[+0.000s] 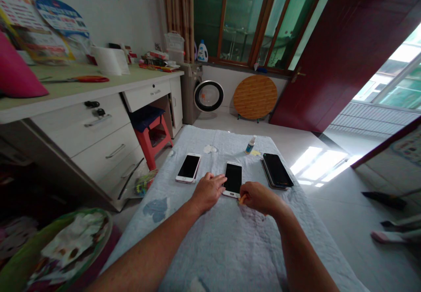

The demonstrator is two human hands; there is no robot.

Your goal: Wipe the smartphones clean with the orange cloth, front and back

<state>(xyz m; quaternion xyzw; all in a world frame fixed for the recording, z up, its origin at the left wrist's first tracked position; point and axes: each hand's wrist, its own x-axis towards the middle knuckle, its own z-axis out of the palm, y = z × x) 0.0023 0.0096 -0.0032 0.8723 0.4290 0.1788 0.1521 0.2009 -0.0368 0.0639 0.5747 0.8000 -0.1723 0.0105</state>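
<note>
A white-framed smartphone (233,179) with a dark screen lies face up on the cloth-covered table. My left hand (209,191) rests at its left edge, fingers stretched out and fingertips touching the side. At the lower right corner of the phone, my right hand (258,197) is closed around a small orange-yellow cloth (242,199), mostly hidden by the fingers. Another white phone (189,168) lies to the left. On the right is a stack of dark phones or tablets (278,170). A small spray bottle (250,145) stands upright behind them, near the far edge.
The table wears a pale blue cloth (210,239). At left stands a desk (98,125) with scissors (83,79) and a paper roll (108,60) on it. A red stool (153,138) is beneath it; a full waste bin (107,222) sits at lower left.
</note>
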